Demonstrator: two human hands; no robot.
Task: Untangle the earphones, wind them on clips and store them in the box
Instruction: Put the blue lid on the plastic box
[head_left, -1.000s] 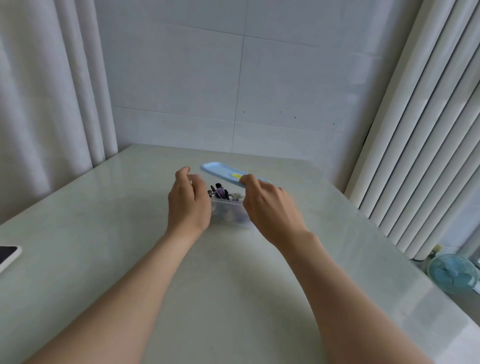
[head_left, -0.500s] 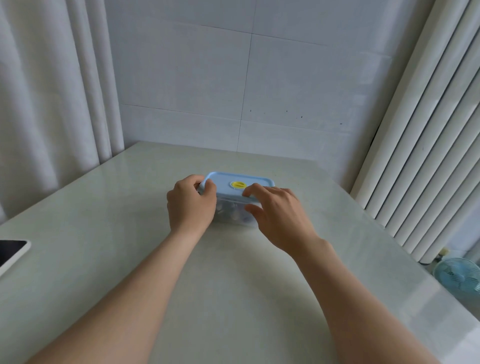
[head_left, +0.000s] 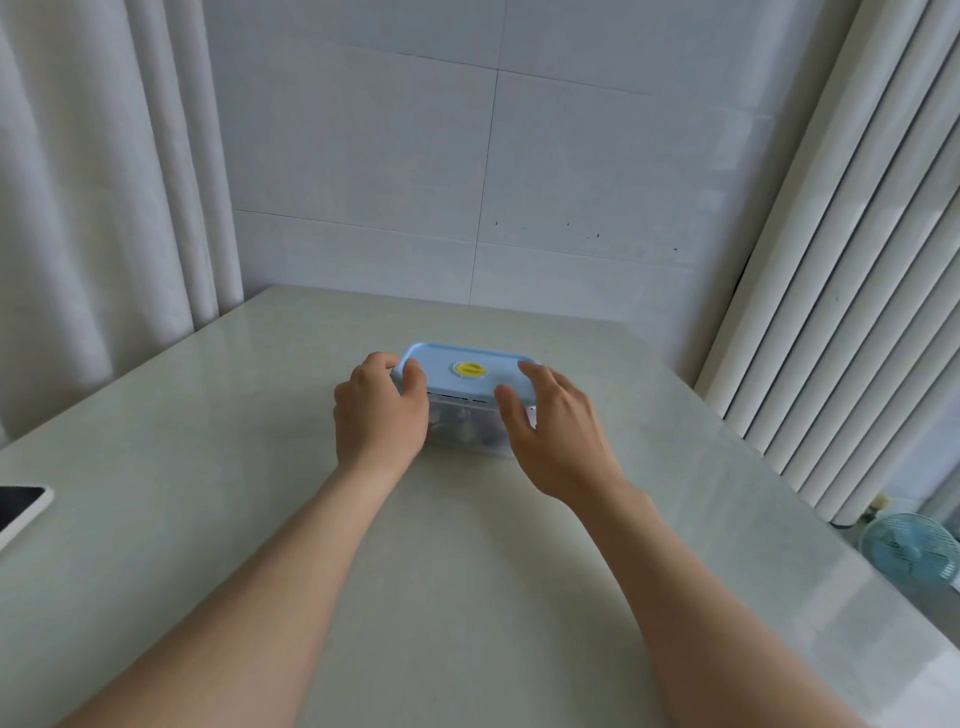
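Head cam view, the only one here: the box (head_left: 464, 427) sits around the middle of a pale glossy table (head_left: 467, 597), a bit toward the far side. It has a clear body with a light blue lid (head_left: 441, 364) sitting flat on top. The lid has a round yellow button (head_left: 470, 369) in the middle of it. Something is inside the box, but through the clear wall it's just blurry shapes, so can't tell what's what.

The left hand (head_left: 379, 415) is curled round the left end of the lid, thumb lying on top near the corner and the other fingers wrapped over the far edge, so that's a proper grip. The right hand (head_left: 558, 436) is on the right end. Its fingers are pretty much straight and spread, with the fingertips resting on the lid's top and the thumb against the front edge. That's more of a press than a grab.

Other stuff: a phone (head_left: 21, 512) with a dark screen lies at the table's left edge, half cut off by the frame. A small light blue fan (head_left: 909, 548) stands down on the floor at the right. White curtains (head_left: 104, 182) hang on both sides, and there's a tiled wall (head_left: 467, 156) behind the table
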